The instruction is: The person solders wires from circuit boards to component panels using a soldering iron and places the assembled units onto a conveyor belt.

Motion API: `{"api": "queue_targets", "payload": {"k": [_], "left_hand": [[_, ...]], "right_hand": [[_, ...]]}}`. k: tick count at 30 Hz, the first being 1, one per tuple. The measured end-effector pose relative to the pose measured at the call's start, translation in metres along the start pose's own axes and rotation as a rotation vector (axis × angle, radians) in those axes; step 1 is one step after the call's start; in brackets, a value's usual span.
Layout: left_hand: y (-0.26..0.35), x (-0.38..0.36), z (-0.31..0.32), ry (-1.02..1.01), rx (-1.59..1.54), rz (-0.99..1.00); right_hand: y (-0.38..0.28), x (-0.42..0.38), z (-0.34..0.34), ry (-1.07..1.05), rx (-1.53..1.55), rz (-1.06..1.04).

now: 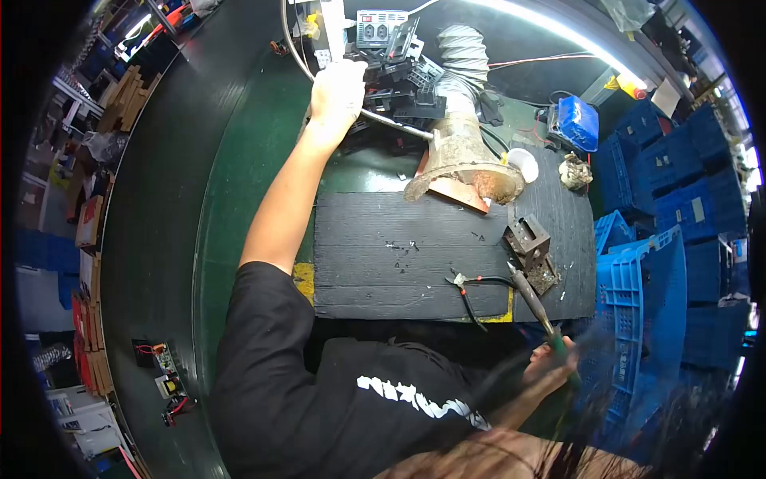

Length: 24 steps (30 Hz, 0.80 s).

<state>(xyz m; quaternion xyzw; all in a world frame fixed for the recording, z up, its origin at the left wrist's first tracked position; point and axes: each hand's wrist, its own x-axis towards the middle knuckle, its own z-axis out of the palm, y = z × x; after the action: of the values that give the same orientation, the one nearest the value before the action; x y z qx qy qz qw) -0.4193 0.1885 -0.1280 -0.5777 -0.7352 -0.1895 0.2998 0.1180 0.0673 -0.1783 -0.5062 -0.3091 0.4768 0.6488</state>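
My left hand (337,97) is stretched to the back of the bench, its fingers curled at the foot of a white upright piece (332,30). What they close on is hidden by the back of the hand. Beside it lies a pile of black plastic parts (403,80). My right hand (552,359), low at the right, grips the green handle of a soldering iron (530,297). The iron's tip points up and left, next to a small metal stand (530,243). Diagonal cutters (466,284) lie on the dark work board (367,239), left of the iron.
A funnel-shaped extraction hood (463,152) on a flexible duct stands behind the board. A power unit with sockets (381,29) is at the back. Blue crates (638,311) line the right side. A circuit board (166,367) lies on the dark belt at left.
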Motion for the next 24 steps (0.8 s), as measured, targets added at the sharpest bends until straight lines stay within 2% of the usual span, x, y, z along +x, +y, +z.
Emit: {"api": "queue_targets", "payload": {"k": [2, 3, 5, 6, 9, 12, 13, 15, 17, 18, 21, 24], "left_hand": [[0.000, 0.001, -0.002, -0.058, -0.037, -0.062], [-0.001, 0.000, -0.003, -0.061, -0.039, -0.062], [-0.003, 0.000, -0.007, 0.271, -0.250, 0.023], [0.004, 0.001, -0.028, 0.253, -0.267, -0.021], [0.019, -0.010, -0.085, 0.381, -0.334, 0.002], [0.034, -0.040, -0.137, 0.049, -0.495, -0.044], [0.032, -0.052, -0.141, -0.121, -0.653, -0.047], [0.039, -0.075, -0.145, -0.514, -1.177, -0.294], [0.037, -0.097, -0.109, -0.729, -1.260, -0.172], [0.036, -0.110, -0.085, -0.728, -1.205, -0.060], [0.052, -0.127, -0.047, -0.952, -1.277, -0.316], [0.064, -0.134, -0.026, -1.007, -1.468, -0.457]], "right_hand": [[0.001, -0.002, -0.006, 0.008, 0.011, 0.018], [0.001, -0.001, -0.006, -0.024, -0.022, -0.042], [-0.002, 0.000, -0.005, -0.057, -0.056, -0.099], [-0.002, 0.001, -0.005, -0.029, -0.027, -0.082], [-0.005, -0.004, -0.007, 0.016, -0.034, -0.069], [-0.002, -0.005, -0.011, 0.026, -0.039, -0.078], [-0.001, -0.006, -0.013, 0.024, -0.024, -0.074], [0.000, -0.006, -0.013, 0.039, -0.053, -0.059], [0.004, -0.005, -0.018, 0.036, -0.047, -0.019], [0.006, -0.004, -0.020, 0.017, -0.040, -0.026], [0.016, -0.006, -0.024, 0.005, -0.047, -0.031], [0.023, -0.012, -0.029, -0.011, -0.041, -0.023]]}}
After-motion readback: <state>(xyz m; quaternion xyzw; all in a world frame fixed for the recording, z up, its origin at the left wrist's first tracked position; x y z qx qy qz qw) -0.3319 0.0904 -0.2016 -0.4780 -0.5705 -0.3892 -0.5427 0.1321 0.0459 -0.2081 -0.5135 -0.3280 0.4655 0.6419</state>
